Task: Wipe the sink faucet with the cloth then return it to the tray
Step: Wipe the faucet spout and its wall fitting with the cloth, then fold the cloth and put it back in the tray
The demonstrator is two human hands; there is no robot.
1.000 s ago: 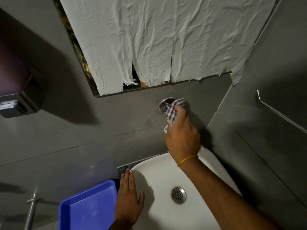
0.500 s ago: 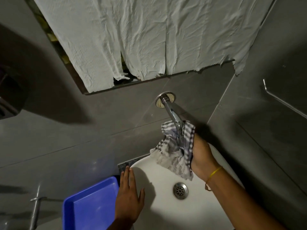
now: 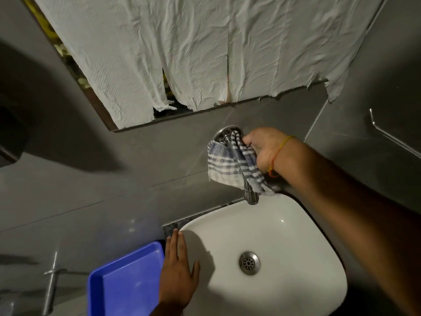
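A chrome faucet (image 3: 251, 197) juts from the grey tiled wall over a white sink (image 3: 284, 226). My right hand (image 3: 265, 148) grips a blue-and-white checked cloth (image 3: 224, 166) wrapped around the faucet's upper part, close to its round wall plate. The cloth hides most of the spout; only the tip and the plate's rim show. My left hand (image 3: 176, 272) lies flat with fingers spread on the sink's left rim. A blue tray (image 3: 124, 283) with nothing in it sits just left of that hand.
Crumpled white paper (image 3: 182, 53) covers the mirror above the faucet. A metal rail (image 3: 394, 142) runs along the right wall. A chrome fitting (image 3: 51, 288) stands at the lower left. A dark dispenser (image 3: 9, 142) hangs on the left wall. The sink drain (image 3: 249, 262) is uncovered.
My right hand slid the cloth from the faucet's base down to the spout tip, then back up near the wall plate. My left hand stayed on the rim.
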